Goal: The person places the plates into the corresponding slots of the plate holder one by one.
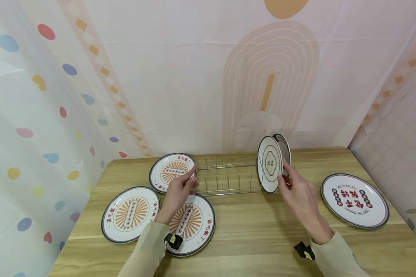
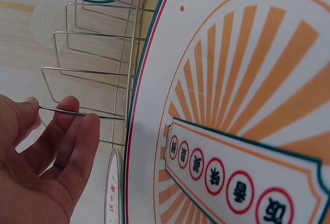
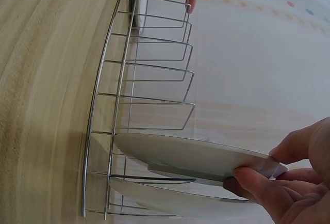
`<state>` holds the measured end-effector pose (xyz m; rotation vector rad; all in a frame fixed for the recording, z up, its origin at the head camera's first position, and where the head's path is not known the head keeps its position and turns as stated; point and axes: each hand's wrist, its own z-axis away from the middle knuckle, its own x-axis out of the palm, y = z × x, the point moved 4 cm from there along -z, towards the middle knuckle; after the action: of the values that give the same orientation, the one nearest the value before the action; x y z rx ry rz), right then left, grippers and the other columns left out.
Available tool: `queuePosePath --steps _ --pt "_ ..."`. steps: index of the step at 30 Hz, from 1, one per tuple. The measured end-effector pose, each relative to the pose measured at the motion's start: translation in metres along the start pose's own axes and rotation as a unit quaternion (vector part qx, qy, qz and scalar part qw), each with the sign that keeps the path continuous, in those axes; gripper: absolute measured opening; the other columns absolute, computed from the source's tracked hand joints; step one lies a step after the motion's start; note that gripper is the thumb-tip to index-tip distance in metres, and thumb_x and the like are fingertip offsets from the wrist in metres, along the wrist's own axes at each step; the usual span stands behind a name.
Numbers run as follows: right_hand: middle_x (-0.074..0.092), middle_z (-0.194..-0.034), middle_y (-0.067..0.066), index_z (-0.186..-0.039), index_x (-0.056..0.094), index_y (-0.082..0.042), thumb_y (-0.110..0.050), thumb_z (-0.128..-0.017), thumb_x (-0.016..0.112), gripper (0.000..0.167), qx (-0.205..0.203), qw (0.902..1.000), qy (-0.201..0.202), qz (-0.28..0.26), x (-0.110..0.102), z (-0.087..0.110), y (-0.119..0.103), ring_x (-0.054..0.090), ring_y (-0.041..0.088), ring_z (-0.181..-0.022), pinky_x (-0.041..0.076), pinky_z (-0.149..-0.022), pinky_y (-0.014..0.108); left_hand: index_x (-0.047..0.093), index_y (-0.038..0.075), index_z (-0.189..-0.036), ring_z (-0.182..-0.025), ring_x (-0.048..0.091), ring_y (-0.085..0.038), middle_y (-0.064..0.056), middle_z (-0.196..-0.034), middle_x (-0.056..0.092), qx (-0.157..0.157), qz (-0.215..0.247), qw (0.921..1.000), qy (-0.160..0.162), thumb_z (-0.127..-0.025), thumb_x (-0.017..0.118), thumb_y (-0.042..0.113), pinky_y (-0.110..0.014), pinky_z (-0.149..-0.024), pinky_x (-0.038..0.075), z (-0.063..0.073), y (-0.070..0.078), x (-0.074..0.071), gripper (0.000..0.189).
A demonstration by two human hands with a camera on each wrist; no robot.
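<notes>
A wire dish rack (image 1: 228,192) stands at the back of the table. My left hand (image 1: 180,192) pinches an upright wire at the rack's left end between thumb and fingers, as the left wrist view shows. At the right end, my right hand (image 1: 299,196) pinches the rim of a white plate (image 1: 271,165) with a dark edge. This plate stands on edge in a slot, tilted slightly. Just behind it, another plate (image 3: 175,198) stands on edge in the rack, apart from my fingers.
Left of the rack lies a sunburst-patterned plate (image 1: 175,161). Two more sunburst plates, one at the left (image 1: 116,221) and one below my left forearm (image 1: 197,240), lie nearer. A plate with red lettering (image 1: 355,215) lies at the right. A patterned curtain (image 1: 180,77) hangs behind the table.
</notes>
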<state>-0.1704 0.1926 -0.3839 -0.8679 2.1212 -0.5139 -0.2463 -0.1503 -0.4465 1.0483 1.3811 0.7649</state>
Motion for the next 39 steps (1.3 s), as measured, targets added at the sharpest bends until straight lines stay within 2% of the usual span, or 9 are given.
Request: queuePosePath --steps 7,11,20,28,33,36,39 --pt "0.069 -0.116 0.032 -0.133 0.061 0.012 0.009 -0.089 0.072 0.045 -0.007 0.9997 0.011 0.019 0.002 -0.001 0.002 0.076 0.041 -0.082 0.062 -0.062 0.043 0.049 0.010 -0.154 -0.098 0.071 -0.038 -0.021 -0.102 0.071 0.004 -0.002 1.0000 0.003 -0.108 0.054 0.005 -0.030 -0.077 0.064 0.000 0.000 0.000 0.046" --pt "0.068 -0.117 0.033 -0.130 0.062 0.014 0.010 -0.088 0.074 0.044 -0.018 0.9995 0.017 0.020 0.004 0.000 0.004 0.076 0.042 -0.082 0.062 -0.064 0.046 0.049 0.011 -0.154 -0.098 0.071 -0.038 -0.021 -0.103 0.071 0.004 -0.006 1.0000 0.002 -0.108 0.053 0.005 -0.029 -0.077 0.063 0.000 0.001 0.000 0.046" --pt "0.070 -0.108 0.033 -0.123 0.063 0.017 0.010 -0.083 0.080 0.044 -0.055 0.9969 0.032 0.047 0.007 0.001 0.006 0.075 0.040 -0.073 0.060 -0.054 0.042 0.049 0.011 -0.154 -0.098 0.071 -0.038 -0.022 -0.104 0.071 0.008 -0.010 0.9999 0.002 -0.108 0.052 0.004 -0.027 -0.075 0.063 0.000 0.000 -0.001 0.047" --pt "0.073 -0.101 0.031 -0.121 0.065 0.015 0.009 -0.082 0.081 0.042 -0.094 0.9925 0.034 0.070 0.008 0.004 0.006 0.075 0.037 -0.069 0.055 -0.044 0.028 0.049 0.010 -0.154 -0.097 0.071 -0.039 -0.022 -0.104 0.071 0.006 -0.010 0.9999 0.004 -0.108 0.052 0.004 -0.028 -0.075 0.063 -0.001 -0.001 -0.001 0.047" --pt "0.075 -0.100 0.025 -0.119 0.067 0.011 0.007 -0.083 0.081 0.039 -0.102 0.9909 0.033 0.080 0.005 0.005 0.006 0.076 0.035 -0.071 0.057 -0.045 0.031 0.049 0.010 -0.154 -0.097 0.071 -0.038 -0.018 -0.102 0.072 0.004 -0.007 0.9999 0.007 -0.108 0.053 0.005 -0.028 -0.076 0.063 -0.001 0.000 -0.001 0.046" --pt "0.076 -0.100 0.023 -0.118 0.068 0.010 0.008 -0.083 0.081 0.037 -0.106 0.9911 0.031 0.073 0.001 0.007 0.006 0.076 0.033 -0.073 0.060 -0.053 0.034 0.050 0.010 -0.154 -0.098 0.071 -0.037 -0.015 -0.101 0.072 0.003 -0.007 0.9999 0.009 -0.108 0.053 0.005 -0.028 -0.076 0.063 0.000 0.000 -0.001 0.046" --pt "0.077 -0.102 0.020 -0.118 0.070 0.008 0.009 -0.084 0.079 0.035 -0.106 0.9925 0.027 0.056 -0.005 0.010 0.007 0.077 0.029 -0.076 0.061 -0.061 0.026 0.050 0.010 -0.153 -0.097 0.071 -0.038 -0.015 -0.100 0.072 0.002 -0.007 0.9999 0.011 -0.108 0.053 0.004 -0.029 -0.075 0.063 0.000 0.001 -0.001 0.046"
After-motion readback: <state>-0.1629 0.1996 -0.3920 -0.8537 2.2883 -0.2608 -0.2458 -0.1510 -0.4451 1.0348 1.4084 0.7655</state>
